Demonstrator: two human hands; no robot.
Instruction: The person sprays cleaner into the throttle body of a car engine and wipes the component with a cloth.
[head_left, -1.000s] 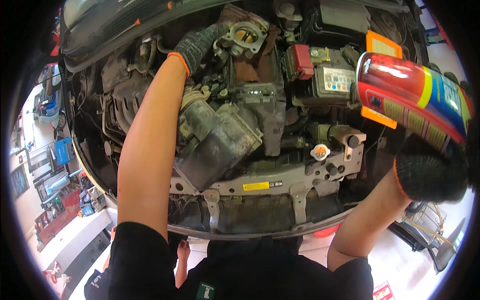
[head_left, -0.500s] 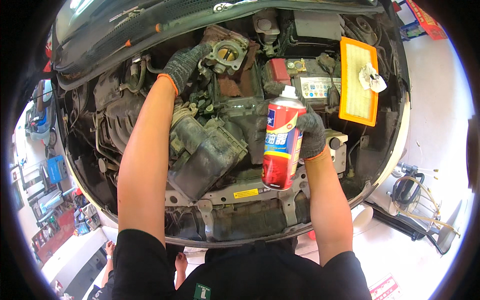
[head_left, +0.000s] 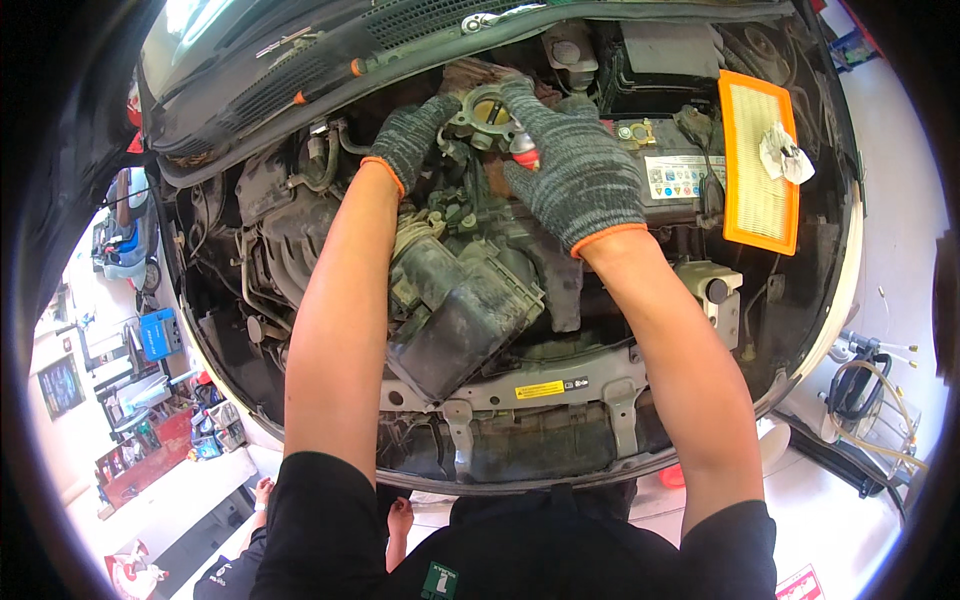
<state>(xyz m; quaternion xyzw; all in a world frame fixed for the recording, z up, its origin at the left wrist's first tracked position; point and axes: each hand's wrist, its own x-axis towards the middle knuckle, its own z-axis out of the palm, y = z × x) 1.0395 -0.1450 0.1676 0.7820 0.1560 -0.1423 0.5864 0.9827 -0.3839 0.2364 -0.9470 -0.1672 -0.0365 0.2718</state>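
My left hand [head_left: 418,138], in a dark grey knit glove with an orange cuff, grips the left side of a metal throttle body [head_left: 487,112]. The throttle body's round bore faces up, with a brass-coloured plate inside. Over its right edge my right hand [head_left: 585,165], gloved the same way, closes around a red spray can. Only a small red and white part of the spray can [head_left: 525,152] shows beside the palm; the glove hides the rest. A dirty reddish cloth [head_left: 480,72] lies behind the throttle body. Nearer me sits a black air filter housing [head_left: 465,320].
An orange-framed air filter [head_left: 760,205] with a crumpled white tissue [head_left: 785,158] lies right of the battery [head_left: 685,178]. A ratchet [head_left: 476,22] and orange-handled screwdrivers [head_left: 357,67] rest along the cowl. Another person's hand [head_left: 400,516] shows at lower left.
My right hand has swung the spray can up and away from me to the throttle body, turning it over. My left hand stays at the throttle body. The whole view has shifted slightly.
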